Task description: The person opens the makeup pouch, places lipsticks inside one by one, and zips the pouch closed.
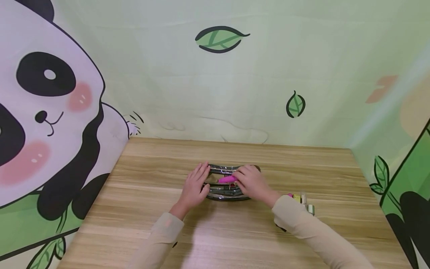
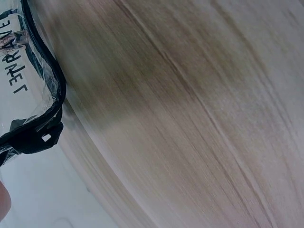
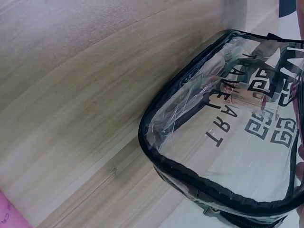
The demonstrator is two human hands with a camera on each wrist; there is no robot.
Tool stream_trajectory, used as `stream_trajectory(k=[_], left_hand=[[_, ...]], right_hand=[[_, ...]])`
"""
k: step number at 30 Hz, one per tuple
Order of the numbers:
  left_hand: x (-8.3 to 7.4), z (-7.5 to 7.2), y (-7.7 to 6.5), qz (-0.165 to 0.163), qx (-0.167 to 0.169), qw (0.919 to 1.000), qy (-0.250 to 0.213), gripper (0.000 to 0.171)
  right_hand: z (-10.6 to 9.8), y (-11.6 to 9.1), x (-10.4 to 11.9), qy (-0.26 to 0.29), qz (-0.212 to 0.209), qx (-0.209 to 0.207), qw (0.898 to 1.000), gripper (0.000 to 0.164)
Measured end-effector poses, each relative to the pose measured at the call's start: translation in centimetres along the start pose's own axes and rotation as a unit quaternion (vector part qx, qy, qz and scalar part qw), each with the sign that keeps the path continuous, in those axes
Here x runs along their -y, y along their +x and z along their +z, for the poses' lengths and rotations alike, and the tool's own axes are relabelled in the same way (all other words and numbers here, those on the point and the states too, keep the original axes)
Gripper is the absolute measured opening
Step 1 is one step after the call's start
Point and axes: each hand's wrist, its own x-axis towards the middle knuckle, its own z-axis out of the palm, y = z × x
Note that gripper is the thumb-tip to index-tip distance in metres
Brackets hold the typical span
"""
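A clear pouch with black trim [image 1: 223, 197] lies near the middle of the table, its top gaping. Dark lettering marks the see-through wall of the pouch [image 3: 223, 126] in the right wrist view, and a small gold-toned tube [image 3: 244, 97] shows through it. My left hand [image 1: 193, 186] rests at the pouch's left end, fingers straight along the far rim and thumb at the near one. Between the fingers of my right hand [image 1: 251, 182] is a slim bright pink item [image 1: 227, 179], held over the opening and pointing left; its kind is unclear.
Several small items, among them a silver-capped bottle [image 1: 311, 210] and a yellow-labelled piece [image 1: 297, 197], sit beside the right sleeve, partly covered by it. A pink cylinder [image 3: 12, 213] appears at the right wrist view's corner. Behind the wooden table [image 1: 151, 157] hangs a panda-printed backdrop [image 1: 168, 82].
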Motion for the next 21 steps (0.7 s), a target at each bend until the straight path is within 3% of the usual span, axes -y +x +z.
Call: stream_trajectory(k=[21], left_hand=[[0.22, 0.4, 0.05, 0.018, -0.024, 0.9995, 0.003, 0.056]], right_hand=[[0.55, 0.15, 0.45, -0.005, 0.005, 0.025, 1.0, 0.017]])
